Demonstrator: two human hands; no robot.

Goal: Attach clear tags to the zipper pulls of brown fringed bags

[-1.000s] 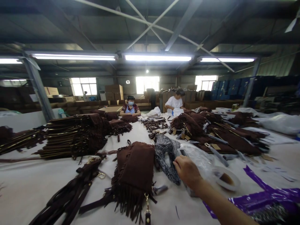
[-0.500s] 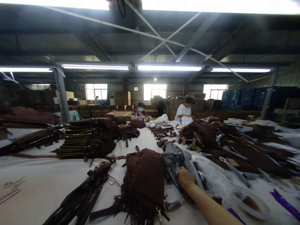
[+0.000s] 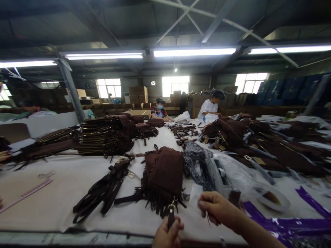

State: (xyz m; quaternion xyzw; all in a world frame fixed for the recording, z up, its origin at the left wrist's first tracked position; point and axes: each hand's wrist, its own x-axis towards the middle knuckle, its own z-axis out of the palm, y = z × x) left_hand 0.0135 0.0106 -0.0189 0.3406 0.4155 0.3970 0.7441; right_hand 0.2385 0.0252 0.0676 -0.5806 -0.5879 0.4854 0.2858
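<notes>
A dark brown fringed bag [image 3: 165,168] lies on the white-covered table in front of me. My left hand [image 3: 169,232] is closed on a dark strap end [image 3: 171,217] with a gold clasp, at the bag's lower right corner. To its right, my right hand [image 3: 213,206] pinches a small whitish translucent piece [image 3: 196,195], and a thin dark strand hangs below its fingers. Just behind are a black-and-white speckled cloth [image 3: 198,160] and a grey plastic holder [image 3: 219,174]. Left of the bag lies a bundle of dark straps [image 3: 103,189] with gold hooks.
Stacked brown pieces with gold edges [image 3: 94,136] stand at the left. Brown bags [image 3: 232,132] are heaped at the right, near clear plastic, a round dish [image 3: 272,199] and purple packaging [image 3: 292,224]. Two people sit across the table; another person's hand shows at the far left edge.
My left hand has come into view on the strap end. My right hand has moved from the speckled cloth towards me, now with the whitish piece. The camera view has tilted down.
</notes>
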